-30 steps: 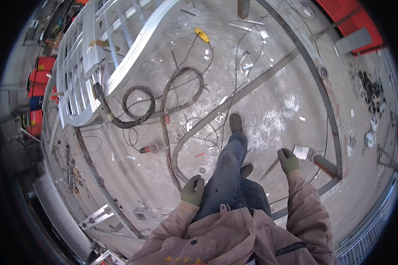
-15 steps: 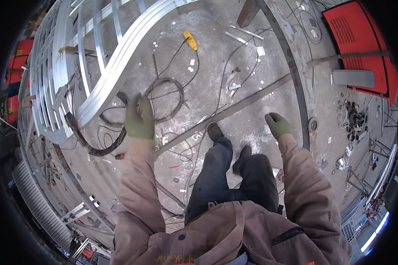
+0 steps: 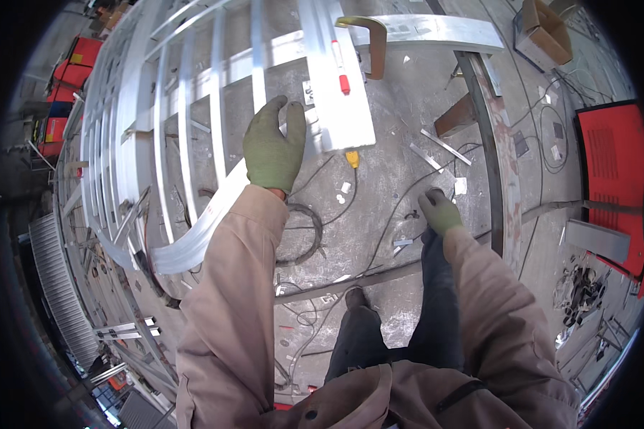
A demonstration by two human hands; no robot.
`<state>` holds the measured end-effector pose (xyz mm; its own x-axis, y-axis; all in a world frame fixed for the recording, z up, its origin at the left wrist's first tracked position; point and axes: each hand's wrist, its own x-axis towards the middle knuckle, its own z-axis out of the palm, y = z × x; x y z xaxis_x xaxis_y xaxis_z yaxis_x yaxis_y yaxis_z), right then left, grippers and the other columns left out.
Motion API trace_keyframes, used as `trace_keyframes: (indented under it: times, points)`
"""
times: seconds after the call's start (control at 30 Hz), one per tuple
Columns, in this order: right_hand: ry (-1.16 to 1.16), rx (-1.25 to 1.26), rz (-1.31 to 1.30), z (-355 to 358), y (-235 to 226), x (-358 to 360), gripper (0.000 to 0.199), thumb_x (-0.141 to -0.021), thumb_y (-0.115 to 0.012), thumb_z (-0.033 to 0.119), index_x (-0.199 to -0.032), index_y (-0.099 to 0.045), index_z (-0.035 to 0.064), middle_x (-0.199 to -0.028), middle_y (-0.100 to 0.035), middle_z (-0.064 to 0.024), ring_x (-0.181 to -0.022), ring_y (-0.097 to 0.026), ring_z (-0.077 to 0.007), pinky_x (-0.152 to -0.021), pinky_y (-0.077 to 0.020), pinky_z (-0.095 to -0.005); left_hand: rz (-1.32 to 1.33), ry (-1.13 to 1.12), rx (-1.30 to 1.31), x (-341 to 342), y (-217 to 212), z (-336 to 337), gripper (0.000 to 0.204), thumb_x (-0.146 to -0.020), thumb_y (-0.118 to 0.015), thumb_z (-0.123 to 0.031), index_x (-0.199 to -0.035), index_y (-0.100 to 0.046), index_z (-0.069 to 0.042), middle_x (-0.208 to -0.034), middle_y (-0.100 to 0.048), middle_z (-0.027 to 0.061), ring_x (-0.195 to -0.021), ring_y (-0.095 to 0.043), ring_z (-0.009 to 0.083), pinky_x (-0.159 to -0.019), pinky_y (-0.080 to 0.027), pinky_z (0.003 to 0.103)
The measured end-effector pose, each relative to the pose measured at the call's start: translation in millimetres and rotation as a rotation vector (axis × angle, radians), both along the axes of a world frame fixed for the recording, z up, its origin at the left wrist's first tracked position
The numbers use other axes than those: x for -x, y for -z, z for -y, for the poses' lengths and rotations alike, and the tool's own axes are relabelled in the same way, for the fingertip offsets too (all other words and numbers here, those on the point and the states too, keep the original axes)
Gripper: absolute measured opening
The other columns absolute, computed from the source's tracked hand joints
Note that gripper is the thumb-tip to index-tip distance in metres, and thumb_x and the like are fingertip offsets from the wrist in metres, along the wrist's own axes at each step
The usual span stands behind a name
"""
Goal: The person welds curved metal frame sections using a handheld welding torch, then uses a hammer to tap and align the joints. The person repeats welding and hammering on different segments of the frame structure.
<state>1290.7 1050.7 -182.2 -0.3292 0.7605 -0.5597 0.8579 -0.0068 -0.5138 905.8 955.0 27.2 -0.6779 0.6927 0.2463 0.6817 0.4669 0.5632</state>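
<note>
My left hand (image 3: 274, 143), in a green glove, is raised over the curved rail of a silvery metal frame (image 3: 218, 211). Its thumb and fingers are apart with nothing between them; whether it touches the rail I cannot tell. My right hand (image 3: 441, 212), gloved alike, hangs low in front of my right leg. Its fingers are loosely bent, and no object shows in it. Beyond my left hand, a red and white marker (image 3: 341, 68) lies on a broad bright metal bar (image 3: 350, 118). Beside the marker is a brown bent metal piece (image 3: 376, 50).
A rusty steel beam (image 3: 504, 164) runs along my right, with a red cabinet (image 3: 612, 179) beyond. Black cable (image 3: 313, 247) loops over the floor near a yellow control box (image 3: 352, 159). A flat bar (image 3: 336, 286) crosses the floor by my feet. A cardboard box (image 3: 547, 36) stands far right.
I have stepped forward, and more of the metal frame shows, with the marker now in view. My left hand has moved forward over the frame. My right leg has swung ahead.
</note>
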Motion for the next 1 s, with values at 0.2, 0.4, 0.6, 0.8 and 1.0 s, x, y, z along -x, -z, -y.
trace_keyframes:
  times: [0.2, 0.4, 0.6, 0.8, 1.0]
  points:
    - [-0.119, 0.047, 0.024, -150, 107, 108, 0.066, -0.105, -0.059, 0.055, -0.146, -0.074, 0.0065, -0.138, -0.077, -0.0262, -0.131, -0.072, -0.0439, -0.115, -0.0548, -0.0504, 0.029, -0.08, 0.359, 15, 76, -86, 0.046, -0.115, -0.06, -0.041, -0.111, -0.079, 0.001, -0.103, -0.078, 0.0281, -0.098, -0.076, 0.049, -0.088, -0.058, 0.056]
    - [-0.225, -0.05, 0.067, -275, 250, 227, 0.06, -0.108, -0.057, 0.054, -0.143, -0.076, 0.0098, -0.14, -0.077, -0.0227, -0.128, -0.073, -0.0426, -0.112, -0.0559, -0.0512, 0.215, -0.118, 0.302, 15, 82, -105, 0.042, -0.116, -0.058, -0.03, -0.095, -0.071, 0.003, -0.072, -0.065, 0.0213, -0.066, -0.063, 0.0433, -0.063, -0.048, 0.047]
    - [-0.499, -0.185, 0.042, -317, 379, 368, 0.058, -0.11, -0.057, 0.055, -0.144, -0.075, 0.0114, -0.138, -0.078, -0.0212, -0.127, -0.074, -0.0421, -0.108, -0.0577, -0.0545, 0.209, -0.136, 0.455, 20, 74, -89, 0.041, -0.119, -0.048, -0.024, -0.097, -0.072, 0.002, -0.083, -0.068, 0.0148, -0.072, -0.066, 0.0274, -0.065, -0.048, 0.041]
    - [-0.776, -0.315, 0.131, -355, 478, 435, 0.054, -0.11, -0.058, 0.051, -0.142, -0.075, 0.0116, -0.134, -0.078, -0.0208, -0.124, -0.074, -0.0418, -0.106, -0.0582, -0.0553, 0.149, 0.088, 0.377, 51, 92, -128, 0.023, -0.102, -0.071, -0.022, -0.1, -0.078, -0.001, -0.083, -0.071, 0.0193, -0.073, -0.069, 0.0438, -0.068, -0.054, 0.052]
    - [-0.939, -0.321, 0.202, -327, 529, 437, 0.049, -0.109, -0.059, 0.047, -0.14, -0.074, 0.0117, -0.129, -0.078, -0.0204, -0.121, -0.075, -0.0414, -0.103, -0.0588, -0.0562, 0.074, 0.084, 0.399, 34, 92, -113, 0.024, -0.103, -0.07, -0.021, -0.101, -0.079, 0.001, -0.079, -0.069, 0.0191, -0.069, -0.069, 0.0414, -0.067, -0.053, 0.051]
